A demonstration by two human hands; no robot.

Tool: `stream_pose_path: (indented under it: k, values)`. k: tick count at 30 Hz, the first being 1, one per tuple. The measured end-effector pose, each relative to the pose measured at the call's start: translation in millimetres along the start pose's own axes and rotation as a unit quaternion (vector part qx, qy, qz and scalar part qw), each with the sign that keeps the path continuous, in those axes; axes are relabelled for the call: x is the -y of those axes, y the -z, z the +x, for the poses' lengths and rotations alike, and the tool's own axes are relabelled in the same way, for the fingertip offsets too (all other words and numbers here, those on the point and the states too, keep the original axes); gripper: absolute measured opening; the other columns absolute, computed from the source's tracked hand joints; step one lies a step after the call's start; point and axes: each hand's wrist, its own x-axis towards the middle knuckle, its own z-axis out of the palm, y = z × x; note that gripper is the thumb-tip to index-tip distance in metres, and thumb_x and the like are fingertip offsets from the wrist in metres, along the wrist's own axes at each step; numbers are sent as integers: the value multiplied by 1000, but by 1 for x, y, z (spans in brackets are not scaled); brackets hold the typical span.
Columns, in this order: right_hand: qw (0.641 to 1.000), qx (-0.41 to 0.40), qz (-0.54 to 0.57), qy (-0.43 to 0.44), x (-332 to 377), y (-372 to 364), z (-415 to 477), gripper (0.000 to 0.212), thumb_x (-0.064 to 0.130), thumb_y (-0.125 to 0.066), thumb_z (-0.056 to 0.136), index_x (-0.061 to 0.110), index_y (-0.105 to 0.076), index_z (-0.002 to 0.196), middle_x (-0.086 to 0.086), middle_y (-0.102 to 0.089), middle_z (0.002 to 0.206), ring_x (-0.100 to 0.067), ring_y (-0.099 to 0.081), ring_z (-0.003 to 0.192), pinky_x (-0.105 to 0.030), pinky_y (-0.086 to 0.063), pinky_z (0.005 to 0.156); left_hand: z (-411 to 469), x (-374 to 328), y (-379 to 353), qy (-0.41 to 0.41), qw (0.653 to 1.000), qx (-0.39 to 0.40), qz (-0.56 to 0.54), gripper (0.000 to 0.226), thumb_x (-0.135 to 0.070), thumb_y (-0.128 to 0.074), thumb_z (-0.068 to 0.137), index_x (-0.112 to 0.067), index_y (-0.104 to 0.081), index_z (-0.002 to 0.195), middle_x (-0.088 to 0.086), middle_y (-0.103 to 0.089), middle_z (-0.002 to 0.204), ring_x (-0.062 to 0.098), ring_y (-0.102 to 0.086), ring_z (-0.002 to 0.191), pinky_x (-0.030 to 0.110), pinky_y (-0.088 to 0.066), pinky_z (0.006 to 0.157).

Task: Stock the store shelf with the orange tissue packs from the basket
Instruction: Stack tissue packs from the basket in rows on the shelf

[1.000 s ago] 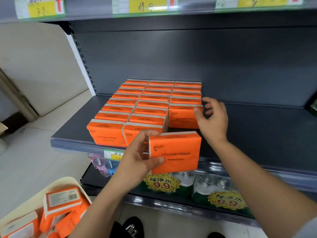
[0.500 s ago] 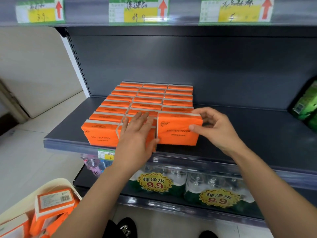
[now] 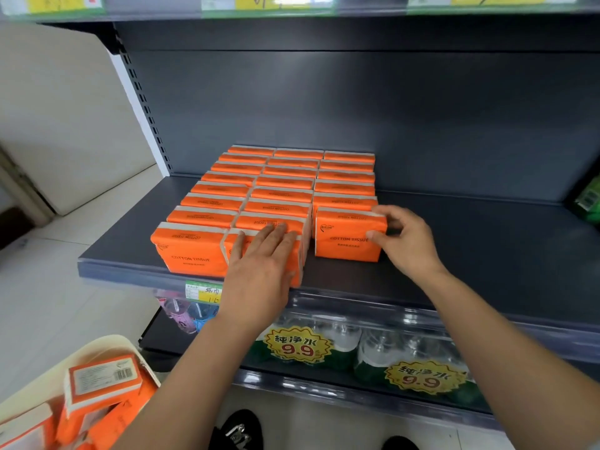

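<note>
The new pack (image 3: 349, 233) has slid back against the stocked block's (image 3: 285, 183) right column on the shelf (image 3: 470, 254). Below-left of the block, the basket (image 3: 107, 347) holds more. The left hand (image 3: 259, 271), grip spread, steadies the block's front; the right hand (image 3: 406, 241) pinches the pack's outer end. Best to square it flush before letting go.

Bottled water packs (image 3: 373, 344) down below, two yellow 9.9 stickers (image 3: 297, 345) on their fronts. Pink and blue items (image 3: 183, 315) left of the water, possibly cups. Green package (image 3: 589, 199) far right, cut off by the frame. Black shoes (image 3: 238, 430) on pale floor tiles (image 3: 48, 303).
</note>
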Motion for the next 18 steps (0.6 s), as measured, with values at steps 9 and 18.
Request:
stream_pose_path:
  k: [9,18]
  values:
    - [994,-65,-64,66,7,-18,2,39,11,-80,75,18,-70,112,0,-53,108,-22,-60,98,-41,-51,92,2,1,-1,8,1000,6,-14,57,-16,-72,79,-14,-55,133,5,-52,140,26,-45,133,55,-28,108]
    - [987,-67,-135,62,16,-18,-7,47,16,-76,79,17,-62,124,-4,-51,117,-22,-54,108,-29,-44,93,1,3,-3,0,1000,0,-12,60,-16,-73,77,-14,-53,134,6,-51,141,27,-44,133,55,-26,109]
